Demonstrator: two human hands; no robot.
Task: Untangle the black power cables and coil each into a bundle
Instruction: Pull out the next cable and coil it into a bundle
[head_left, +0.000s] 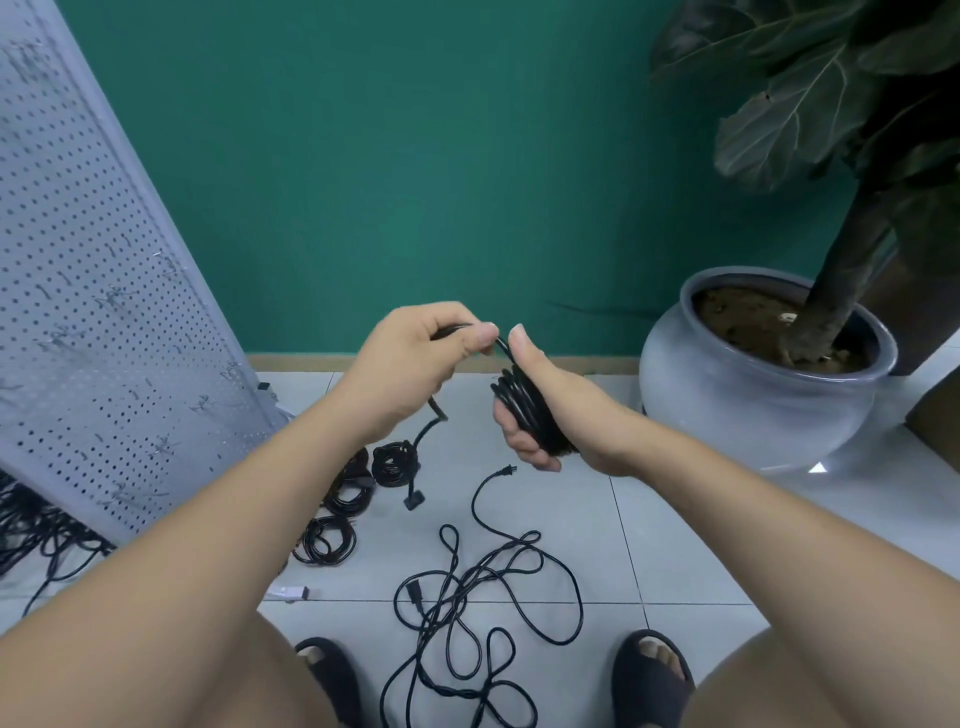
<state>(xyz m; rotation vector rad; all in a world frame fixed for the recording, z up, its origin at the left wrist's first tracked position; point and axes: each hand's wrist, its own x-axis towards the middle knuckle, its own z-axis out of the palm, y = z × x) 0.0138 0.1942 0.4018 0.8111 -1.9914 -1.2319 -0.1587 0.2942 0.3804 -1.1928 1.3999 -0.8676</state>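
My right hand (540, 410) grips a tight coil of black power cable (527, 410), held upright above the floor. Just to its left, my left hand (421, 364) pinches the free end of that same cable near the top of the coil; a short tail with a plug (438, 408) hangs below the palm. A loose tangle of black cable (483, 597) lies on the white tiles between my feet, its plug end (506, 471) pointing up toward the right hand. Three coiled bundles (363, 493) lie on the floor to the left.
A grey perforated panel (93, 312) leans at the left with more black cables (31, 535) beneath it. A large grey plant pot (758, 395) stands at the right by the green wall. A small white object (288, 591) lies by my left sandal (332, 670).
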